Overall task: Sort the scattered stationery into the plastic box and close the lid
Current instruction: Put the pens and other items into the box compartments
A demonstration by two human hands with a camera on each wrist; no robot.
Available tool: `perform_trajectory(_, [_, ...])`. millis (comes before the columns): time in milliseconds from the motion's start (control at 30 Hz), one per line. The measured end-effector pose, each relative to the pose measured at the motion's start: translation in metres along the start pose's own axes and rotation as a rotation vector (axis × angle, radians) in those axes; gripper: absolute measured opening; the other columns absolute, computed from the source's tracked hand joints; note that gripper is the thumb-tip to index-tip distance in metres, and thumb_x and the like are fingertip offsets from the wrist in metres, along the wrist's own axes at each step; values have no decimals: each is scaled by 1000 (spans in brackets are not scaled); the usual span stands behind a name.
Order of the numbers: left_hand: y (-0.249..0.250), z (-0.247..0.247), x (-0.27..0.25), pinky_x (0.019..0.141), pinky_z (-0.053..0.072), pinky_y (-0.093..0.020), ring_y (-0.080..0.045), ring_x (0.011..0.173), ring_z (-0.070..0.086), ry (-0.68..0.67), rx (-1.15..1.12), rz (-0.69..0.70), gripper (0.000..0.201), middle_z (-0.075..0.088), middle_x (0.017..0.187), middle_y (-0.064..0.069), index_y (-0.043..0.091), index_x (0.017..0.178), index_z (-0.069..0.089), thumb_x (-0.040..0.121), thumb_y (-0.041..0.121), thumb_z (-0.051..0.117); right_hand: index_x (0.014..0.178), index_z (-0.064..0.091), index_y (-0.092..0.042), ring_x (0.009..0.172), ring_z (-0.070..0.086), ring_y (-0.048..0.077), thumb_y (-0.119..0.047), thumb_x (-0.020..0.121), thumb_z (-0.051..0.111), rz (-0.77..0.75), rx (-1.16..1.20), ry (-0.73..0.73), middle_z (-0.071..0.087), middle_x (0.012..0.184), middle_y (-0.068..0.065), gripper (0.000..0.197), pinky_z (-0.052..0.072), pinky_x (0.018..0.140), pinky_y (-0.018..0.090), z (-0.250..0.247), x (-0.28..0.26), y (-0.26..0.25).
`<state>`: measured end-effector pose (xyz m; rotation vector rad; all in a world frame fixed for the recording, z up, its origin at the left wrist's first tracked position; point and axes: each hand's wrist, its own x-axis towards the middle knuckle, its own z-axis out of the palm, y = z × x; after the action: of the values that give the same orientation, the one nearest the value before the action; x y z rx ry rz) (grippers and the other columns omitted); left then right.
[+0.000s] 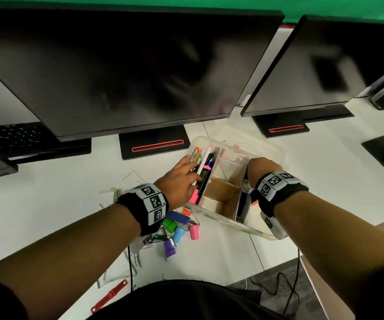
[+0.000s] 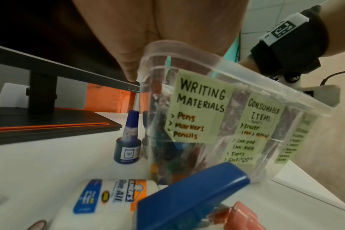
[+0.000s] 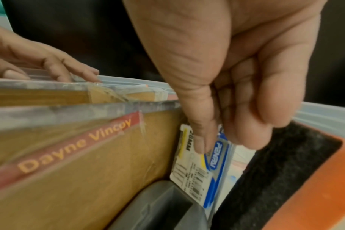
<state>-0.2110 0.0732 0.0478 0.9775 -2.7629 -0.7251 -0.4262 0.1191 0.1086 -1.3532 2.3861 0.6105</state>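
The clear plastic box (image 1: 264,146) stands open on the white desk, split by cardboard dividers (image 1: 223,192). My left hand (image 1: 190,173) lies with straight fingers on the pens and markers (image 1: 203,167) in the left compartment and touches the rim. My right hand (image 1: 262,166) reaches into the right compartment. In the right wrist view, the right hand (image 3: 217,140) pinches a blue and white carded packet (image 3: 197,172) between thumb and fingers. The packet stands against the cardboard wall. No lid is clearly visible.
Loose items lie left of the box: a blue stapler (image 2: 191,194), a glue bottle (image 2: 108,196), an ink bottle (image 2: 128,140), coloured clips (image 1: 179,232). A red tool (image 1: 109,296) lies near the front edge. A black-felt orange eraser (image 3: 286,171) sits in the right compartment. Monitor stands (image 1: 155,146) are close behind.
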Motion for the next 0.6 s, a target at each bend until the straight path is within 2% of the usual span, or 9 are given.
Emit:
perform_trajectory(67, [1,-2,-1,117,4,-26,-18,148,2,-14,-10,-4,34,22,156,-1,21,128,53,94,23,48,110,63,-4,109,62,30,-12,91,52,-12,-15,7,64,118,13,24,48,91,36,-2,-1,0])
perform_trajectory(167, [-3,-11,-7,122,14,-36,-18,147,7,-5,-62,-28,35,26,154,-1,20,130,50,96,24,46,112,60,-3,109,61,31,-11,90,51,-24,-3,68,63,118,15,24,49,89,35,-12,-7,2])
perform_trajectory(233, [-15,-20,-14,120,16,-34,-18,146,13,41,-68,-66,35,30,152,0,22,131,49,97,20,42,109,59,-4,105,61,31,-15,88,54,-49,30,136,63,115,14,24,49,85,34,-22,-14,-2])
perform_trajectory(300, [-32,-28,-22,116,20,-28,-17,141,26,83,-70,-129,36,36,148,-1,21,130,50,96,12,40,103,60,-9,94,59,28,-23,85,60,-122,91,188,64,109,12,23,46,77,32,-30,-28,-17])
perform_trajectory(367, [-49,-32,-30,111,26,-24,-17,134,37,72,-70,-213,39,43,142,-1,19,129,51,94,4,40,95,61,-13,84,55,21,-27,85,60,-267,182,209,64,98,6,17,44,72,28,-33,-50,-41])
perform_trajectory(433, [-64,-32,-38,109,31,-25,-18,130,42,25,-44,-279,41,46,140,-2,20,128,51,93,2,41,91,62,-15,83,57,19,-27,87,57,-476,232,193,62,90,3,13,41,70,26,-25,-77,-69])
perform_trajectory(533, [-80,-27,-47,108,33,-27,-18,127,44,-137,21,-333,39,49,137,-1,23,127,53,93,7,43,99,64,-10,91,62,25,-20,92,49,-751,157,116,65,99,8,19,45,70,28,11,-105,-103])
perform_trajectory(600, [-81,-18,-51,108,34,-29,-18,128,43,-225,55,-344,36,49,137,1,25,125,55,93,14,44,111,62,-5,97,62,29,-10,93,43,-833,-6,58,62,110,13,27,48,77,33,40,-111,-115])
